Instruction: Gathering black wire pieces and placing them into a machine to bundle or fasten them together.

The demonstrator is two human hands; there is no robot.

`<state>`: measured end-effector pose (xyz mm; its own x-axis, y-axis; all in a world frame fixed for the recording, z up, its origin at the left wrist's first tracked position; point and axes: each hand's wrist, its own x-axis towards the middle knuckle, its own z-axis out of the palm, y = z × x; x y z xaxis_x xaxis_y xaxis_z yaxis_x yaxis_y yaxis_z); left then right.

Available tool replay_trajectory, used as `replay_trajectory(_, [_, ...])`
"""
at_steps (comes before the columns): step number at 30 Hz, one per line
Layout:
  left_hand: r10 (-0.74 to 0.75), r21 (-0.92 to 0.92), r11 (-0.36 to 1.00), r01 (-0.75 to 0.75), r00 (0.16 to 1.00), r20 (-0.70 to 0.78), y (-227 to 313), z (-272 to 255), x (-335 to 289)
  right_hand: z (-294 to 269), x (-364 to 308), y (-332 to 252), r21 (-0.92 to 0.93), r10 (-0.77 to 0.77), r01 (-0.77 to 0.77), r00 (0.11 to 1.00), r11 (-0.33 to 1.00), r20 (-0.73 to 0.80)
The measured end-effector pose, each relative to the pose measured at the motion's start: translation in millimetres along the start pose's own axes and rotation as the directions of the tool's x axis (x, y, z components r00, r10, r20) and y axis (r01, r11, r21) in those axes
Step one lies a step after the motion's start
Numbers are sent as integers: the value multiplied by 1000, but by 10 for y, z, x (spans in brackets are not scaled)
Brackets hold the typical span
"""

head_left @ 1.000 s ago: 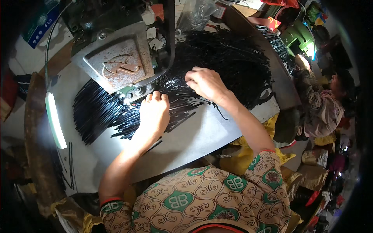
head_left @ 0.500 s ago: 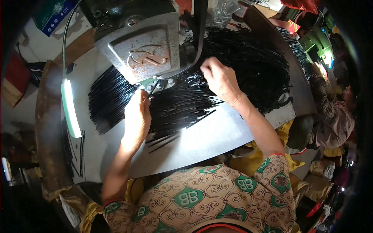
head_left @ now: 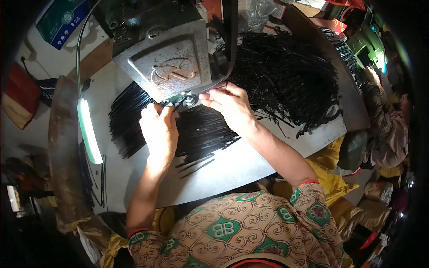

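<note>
A metal machine head (head_left: 170, 71) with a worn, raised emblem hangs over the pale worktable (head_left: 241, 165). My left hand (head_left: 159, 127) is closed in a pinch at its lower left edge, on a thin black strip (head_left: 180, 103) that slants up to the small metal parts (head_left: 191, 100) under the head. My right hand (head_left: 232, 107) reaches in from the other side, fingers apart and tips beside those parts; I see nothing held in it. Straight black strips (head_left: 203, 134) lie in a layer beneath and between my hands. More strips (head_left: 129, 120) fan out to the left of my left hand.
A large tangled heap of black strips (head_left: 290, 76) covers the table's right side. A lit lamp tube (head_left: 89, 131) hangs at the left on a flexible neck. A raised brown rim (head_left: 67, 152) bounds the table. Another person's checked sleeve (head_left: 377, 107) shows far right, near a green machine (head_left: 366, 47).
My right hand has moved left from the heap's edge to the machine's small metal parts, and its fingers have spread. My left hand stays by the machine with the strip. The view has shifted slightly.
</note>
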<state>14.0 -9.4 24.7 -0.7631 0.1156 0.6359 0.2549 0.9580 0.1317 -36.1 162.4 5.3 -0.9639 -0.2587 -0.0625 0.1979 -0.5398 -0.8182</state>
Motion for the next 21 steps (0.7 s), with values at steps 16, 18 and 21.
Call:
replay_trajectory(16, [-428, -664, 442, 603, 793, 434, 112, -14, -41, 29, -20, 121, 51, -105, 105, 995, 993, -1])
replay_trajectory(18, [-416, -644, 525, 556, 828, 376, 66, 53, -44, 48, -26, 113, 49, -105, 106, 994, 993, -9])
replay_trajectory(21, [-439, -617, 517, 593, 803, 403, -29, 159, -57, 49, -22, 121, 52, -121, 120, 993, 991, 3])
